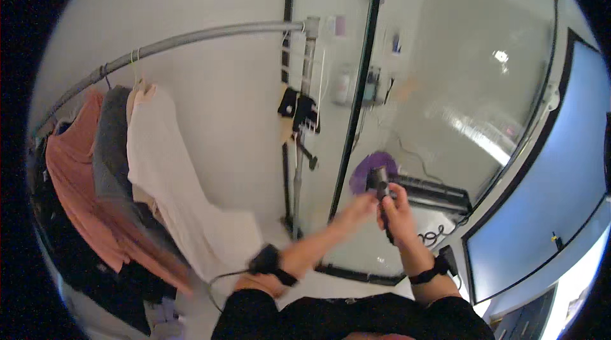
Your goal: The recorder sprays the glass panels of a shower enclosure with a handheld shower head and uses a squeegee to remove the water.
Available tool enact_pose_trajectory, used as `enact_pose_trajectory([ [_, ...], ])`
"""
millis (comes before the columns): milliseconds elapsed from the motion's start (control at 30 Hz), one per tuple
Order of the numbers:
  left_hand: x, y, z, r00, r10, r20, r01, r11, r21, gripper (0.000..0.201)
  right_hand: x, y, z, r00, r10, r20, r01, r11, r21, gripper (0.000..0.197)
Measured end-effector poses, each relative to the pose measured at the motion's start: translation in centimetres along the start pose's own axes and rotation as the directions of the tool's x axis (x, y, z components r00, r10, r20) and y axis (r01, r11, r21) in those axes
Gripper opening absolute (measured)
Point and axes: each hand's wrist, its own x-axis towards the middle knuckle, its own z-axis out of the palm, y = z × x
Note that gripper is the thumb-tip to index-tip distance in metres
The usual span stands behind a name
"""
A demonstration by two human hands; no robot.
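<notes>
In front of the glass panel, my right hand (398, 216) is closed around the slim handle of a dark handheld device (380, 181), its head pointing upward. What kind of device it is I cannot make out. My left hand (361, 208) is beside the device, just below its head. Motion smears its fingers, so I cannot see whether they touch or grip it. Behind the device's head shows a round purple thing (360, 170). Each wrist carries a black strap with a small box, and a cable trails from the left one.
At the left, a grey metal rail (210, 33) bears hanging clothes, including a white garment (167, 143) and a pink top (79, 168). Black-framed glass panels (458, 85) rise ahead. A long black object (439, 195) and a coiled cord (433, 235) lie near my right hand. A blue panel (541, 168) stands right.
</notes>
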Motion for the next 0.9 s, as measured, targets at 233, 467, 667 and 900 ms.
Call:
enact_pose_trajectory([
  [233, 2.7, 2.9, 3.0, 0.959, -0.247, 0.136, 0.282, 0.848, -0.448, 0.024, 1.5, 0.9, 0.3, 0.935, -0.26, -0.241, 0.226, 0.961, -0.159, 0.042],
  [467, 3.1, 3.1, 5.1, 0.973, 0.231, 0.001, -0.218, 0.92, -0.326, 0.041, -4.0, 6.7, -7.1, 0.96, -0.271, -0.075, 0.163, 0.751, -0.639, 0.04],
  [667, 2.8, 5.7, 7.0, 0.973, 0.223, 0.054, -0.177, 0.881, -0.439, 0.045, -4.1, 7.7, -14.8, 0.87, -0.434, 0.234, 0.323, 0.142, -0.936, 0.018],
  [900, 2.0, 10.3, 4.6, 0.988, 0.144, -0.049, -0.149, 0.853, -0.5, 0.056, -0.2, 8.7, -17.5, 0.954, -0.296, 0.035, 0.168, 0.436, -0.884, 0.033],
])
